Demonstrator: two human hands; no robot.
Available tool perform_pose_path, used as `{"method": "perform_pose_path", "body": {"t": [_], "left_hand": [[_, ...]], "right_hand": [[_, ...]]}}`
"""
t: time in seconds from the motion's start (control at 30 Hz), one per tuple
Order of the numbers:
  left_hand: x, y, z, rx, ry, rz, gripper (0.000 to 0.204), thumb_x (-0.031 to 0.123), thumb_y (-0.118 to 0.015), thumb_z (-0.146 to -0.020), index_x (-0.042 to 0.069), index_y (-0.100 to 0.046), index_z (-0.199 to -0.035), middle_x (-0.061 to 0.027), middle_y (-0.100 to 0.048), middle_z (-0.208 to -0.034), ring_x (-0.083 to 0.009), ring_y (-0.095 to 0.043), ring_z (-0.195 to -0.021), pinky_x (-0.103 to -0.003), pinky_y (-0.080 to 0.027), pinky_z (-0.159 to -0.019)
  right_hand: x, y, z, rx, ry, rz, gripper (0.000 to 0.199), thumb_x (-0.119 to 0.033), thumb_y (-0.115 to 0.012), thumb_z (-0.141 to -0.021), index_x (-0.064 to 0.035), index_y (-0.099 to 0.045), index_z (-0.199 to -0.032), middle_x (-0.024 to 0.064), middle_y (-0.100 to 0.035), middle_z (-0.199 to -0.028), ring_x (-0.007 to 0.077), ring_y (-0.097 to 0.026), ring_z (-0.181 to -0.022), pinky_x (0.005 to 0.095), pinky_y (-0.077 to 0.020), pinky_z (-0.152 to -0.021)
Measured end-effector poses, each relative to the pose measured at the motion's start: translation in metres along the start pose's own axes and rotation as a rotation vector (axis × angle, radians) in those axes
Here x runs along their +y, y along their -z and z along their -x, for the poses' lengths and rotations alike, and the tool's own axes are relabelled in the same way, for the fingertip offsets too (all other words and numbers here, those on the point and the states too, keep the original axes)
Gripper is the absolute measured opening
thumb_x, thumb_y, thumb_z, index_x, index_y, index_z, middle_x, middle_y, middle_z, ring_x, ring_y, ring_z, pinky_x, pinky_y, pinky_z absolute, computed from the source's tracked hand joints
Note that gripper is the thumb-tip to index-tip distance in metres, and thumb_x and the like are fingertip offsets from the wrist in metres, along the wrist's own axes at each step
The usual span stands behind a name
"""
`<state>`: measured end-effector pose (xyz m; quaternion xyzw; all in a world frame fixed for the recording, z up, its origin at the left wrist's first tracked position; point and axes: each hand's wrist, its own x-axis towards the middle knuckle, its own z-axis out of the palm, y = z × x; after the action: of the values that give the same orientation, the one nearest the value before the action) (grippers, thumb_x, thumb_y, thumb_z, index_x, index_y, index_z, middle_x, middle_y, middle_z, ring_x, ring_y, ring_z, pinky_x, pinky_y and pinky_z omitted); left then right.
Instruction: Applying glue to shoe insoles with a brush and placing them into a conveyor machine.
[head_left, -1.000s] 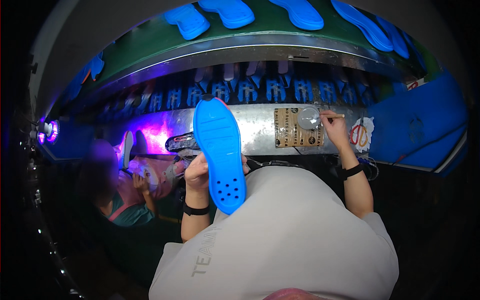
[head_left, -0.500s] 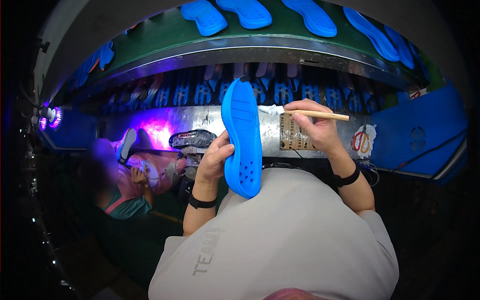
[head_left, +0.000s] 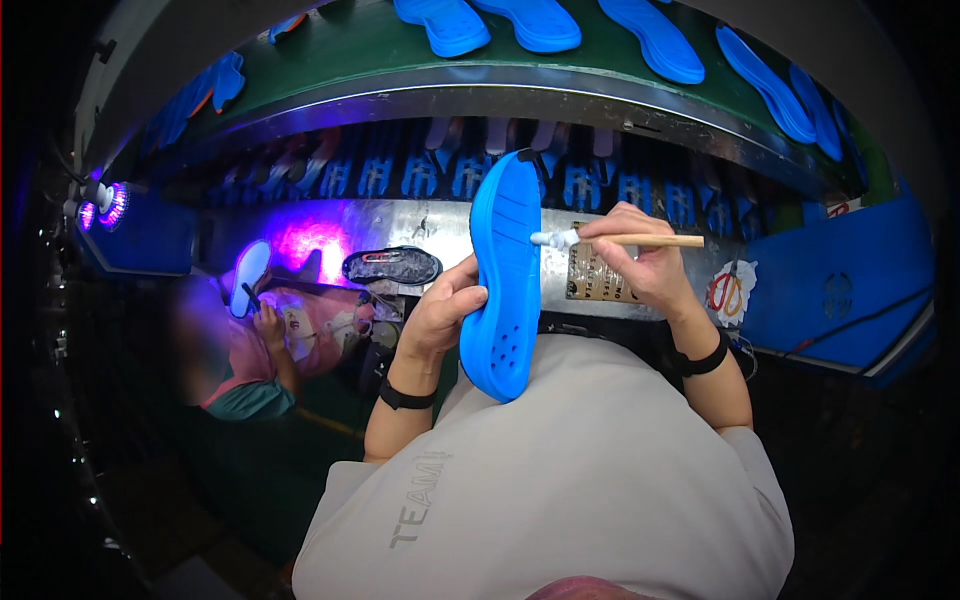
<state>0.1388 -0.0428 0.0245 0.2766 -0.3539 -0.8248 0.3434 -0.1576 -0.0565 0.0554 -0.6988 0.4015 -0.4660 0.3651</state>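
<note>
A blue shoe sole (head_left: 507,270) is held up lengthwise in front of me, its inner side showing, with grooves at the far end and small holes near my body. My left hand (head_left: 447,312) grips its left edge, thumb on top. In my right hand (head_left: 645,258) is a brush (head_left: 650,240) with a wooden handle, closed between thumb and fingers. The brush's whitish head meets the sole's right edge in the picture; whether it presses on the surface is hard to tell.
Ahead runs a green conveyor belt (head_left: 360,62) with several blue soles, above a row of shoe parts. A dark sole (head_left: 393,266) and a cardboard piece (head_left: 598,268) lie on the metal ledge (head_left: 350,215). Scissors (head_left: 727,293) are at right. A co-worker (head_left: 255,345) sits left near purple lamps (head_left: 105,207).
My right hand has brought the brush head over to the sole's right edge from a small gap away. Soles on the belt appear shifted right with the view. The co-worker's sole has turned.
</note>
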Motion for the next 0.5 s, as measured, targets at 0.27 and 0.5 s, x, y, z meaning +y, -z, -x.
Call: {"method": "perform_pose_path", "body": {"t": [0.27,0.5], "left_hand": [[0.004,-0.008,0.001,-0.064,0.013,-0.066,0.079,0.032,-0.071,-0.087,-0.008,-0.038,-0.147,-0.0151,-0.060,-0.132,-0.0203,-0.062,-0.115,-0.033,-0.050,-0.101],[0.014,-0.014,-0.001,-0.007,-0.090,-0.142,0.076,0.029,-0.070,-0.088,-0.008,-0.038,-0.147,-0.0146,-0.059,-0.133,-0.0195,-0.059,-0.118,-0.033,-0.047,-0.103]], "right_hand": [[0.002,-0.002,-0.005,0.199,-0.030,-0.025,0.015,-0.010,-0.069,-0.087,-0.0011,-0.074,-0.099,0.0089,-0.072,-0.091,0.0188,-0.061,-0.082,0.0331,-0.0473,-0.078],[-0.009,0.000,-0.003,-0.078,0.121,0.040,0.010,-0.008,-0.070,-0.084,-0.0035,-0.074,-0.092,0.0077,-0.073,-0.087,0.0207,-0.060,-0.076,0.0347,-0.0446,-0.074]]}}
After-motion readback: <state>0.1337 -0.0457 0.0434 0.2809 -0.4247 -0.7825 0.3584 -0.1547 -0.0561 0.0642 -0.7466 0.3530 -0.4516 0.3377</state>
